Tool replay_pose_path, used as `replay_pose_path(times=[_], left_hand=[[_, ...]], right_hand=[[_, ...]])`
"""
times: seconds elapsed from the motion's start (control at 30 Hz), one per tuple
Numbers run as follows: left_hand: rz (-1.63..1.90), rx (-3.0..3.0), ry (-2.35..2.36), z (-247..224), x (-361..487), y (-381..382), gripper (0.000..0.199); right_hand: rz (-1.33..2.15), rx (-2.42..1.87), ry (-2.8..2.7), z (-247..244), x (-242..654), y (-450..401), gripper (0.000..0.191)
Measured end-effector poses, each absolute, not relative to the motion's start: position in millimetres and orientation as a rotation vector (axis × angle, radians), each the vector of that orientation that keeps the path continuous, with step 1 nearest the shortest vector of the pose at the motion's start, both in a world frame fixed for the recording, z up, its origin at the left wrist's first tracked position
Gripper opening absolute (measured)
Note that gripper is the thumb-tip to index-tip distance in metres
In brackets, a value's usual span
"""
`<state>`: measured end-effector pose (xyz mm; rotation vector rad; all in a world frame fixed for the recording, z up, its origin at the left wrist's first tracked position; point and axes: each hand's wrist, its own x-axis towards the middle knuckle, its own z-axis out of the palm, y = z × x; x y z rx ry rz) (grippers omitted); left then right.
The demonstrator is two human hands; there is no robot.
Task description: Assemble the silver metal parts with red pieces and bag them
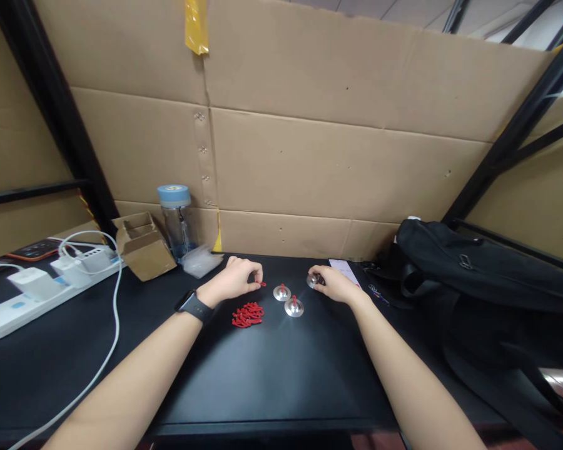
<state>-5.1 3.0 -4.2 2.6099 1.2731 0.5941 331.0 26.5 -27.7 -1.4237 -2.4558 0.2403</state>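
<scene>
The left hand [237,278] pinches a red loop [263,285] between thumb and fingertips, just above the desk [272,375]. The right hand [332,283] has its thumb and fingers closed around a shiny disc [310,282], partly covering it. Between the hands lie two more discs, the far disc [276,294] and the near disc [293,310], close beside each other, each with a red loop standing at its middle. A pile [248,315] of red loops lies on the desk below the left hand, near the discs but apart from them.
</scene>
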Motion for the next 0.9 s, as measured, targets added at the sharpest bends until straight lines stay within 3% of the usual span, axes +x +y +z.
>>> replay_pose_path(times=[0.33,0.6,0.9], left_hand=[[0.838,2.564,1.399,-9,2,3,0.012],[1.026,2.348,1.237,-2,20,-10,0.009],[1.105,2.303,1.123,-6,34,-16,0.014]], right_hand=[[0.246,-1.324,-2.349,-20,328,22,0.036],[0.563,-0.940,-2.050,-10,269,-9,0.049],[0.648,-0.878,-1.940,-10,246,-29,0.051]])
